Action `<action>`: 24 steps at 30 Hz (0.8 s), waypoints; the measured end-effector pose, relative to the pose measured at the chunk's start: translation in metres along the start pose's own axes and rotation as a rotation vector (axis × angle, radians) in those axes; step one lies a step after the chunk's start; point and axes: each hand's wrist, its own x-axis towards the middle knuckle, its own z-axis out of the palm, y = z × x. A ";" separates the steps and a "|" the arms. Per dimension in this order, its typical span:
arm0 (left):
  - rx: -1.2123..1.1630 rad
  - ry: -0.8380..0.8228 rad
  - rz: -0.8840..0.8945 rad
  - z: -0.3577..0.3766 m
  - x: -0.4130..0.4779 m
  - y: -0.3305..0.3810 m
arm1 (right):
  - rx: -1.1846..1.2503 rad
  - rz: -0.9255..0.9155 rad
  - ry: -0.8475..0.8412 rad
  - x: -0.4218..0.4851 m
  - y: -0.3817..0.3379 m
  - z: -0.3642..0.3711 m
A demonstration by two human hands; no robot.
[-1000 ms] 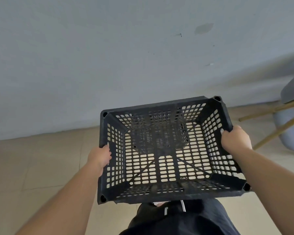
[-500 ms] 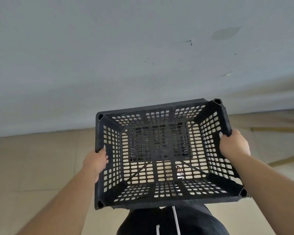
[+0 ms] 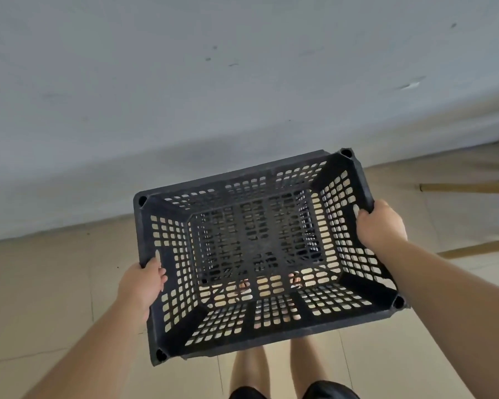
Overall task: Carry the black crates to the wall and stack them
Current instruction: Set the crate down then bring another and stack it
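Observation:
I hold one empty black perforated crate (image 3: 260, 249) out in front of me, above the tiled floor and close to the grey wall (image 3: 213, 82). My left hand (image 3: 143, 283) grips the crate's left rim, thumb over the edge. My right hand (image 3: 382, 223) grips the right rim the same way. The crate is tilted, its far right corner highest. Through the slotted bottom I see my feet and the floor. No other crate is in view.
Beige floor tiles (image 3: 41, 298) run up to the wall's base. Wooden chair legs (image 3: 470, 188) stick in from the right edge. My bare legs and dark shorts (image 3: 274, 370) show below the crate.
The crate has moved forward and lower toward the wall, tilting more. The view dropped, so my legs and feet now show. Both hands keep their grip.

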 end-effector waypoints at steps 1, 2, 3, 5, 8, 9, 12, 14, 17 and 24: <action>0.006 -0.005 0.002 0.006 0.011 0.001 | -0.006 0.001 0.001 0.008 0.000 0.007; 0.008 -0.005 0.001 0.012 0.022 0.002 | -0.012 0.004 0.005 0.015 -0.001 0.014; 0.008 -0.005 0.006 0.018 0.032 0.003 | -0.013 0.003 0.012 0.023 -0.001 0.021; 0.030 -0.013 0.021 0.029 0.051 0.003 | -0.013 0.003 0.017 0.036 -0.001 0.034; 0.070 -0.025 0.049 0.044 0.075 0.004 | -0.018 0.001 0.017 0.058 -0.002 0.052; 0.082 -0.022 0.056 0.048 0.083 0.004 | -0.016 0.006 0.018 0.065 -0.003 0.058; 0.085 -0.008 0.068 0.059 0.102 0.004 | -0.033 -0.002 0.006 0.084 -0.004 0.073; 0.086 0.000 0.065 0.065 0.113 0.005 | -0.044 -0.009 0.002 0.093 -0.006 0.081; 0.093 0.004 0.065 0.071 0.125 0.004 | -0.065 -0.010 0.010 0.102 -0.007 0.092; 0.166 0.019 0.086 0.073 0.131 -0.004 | -0.165 -0.011 -0.001 0.100 -0.004 0.100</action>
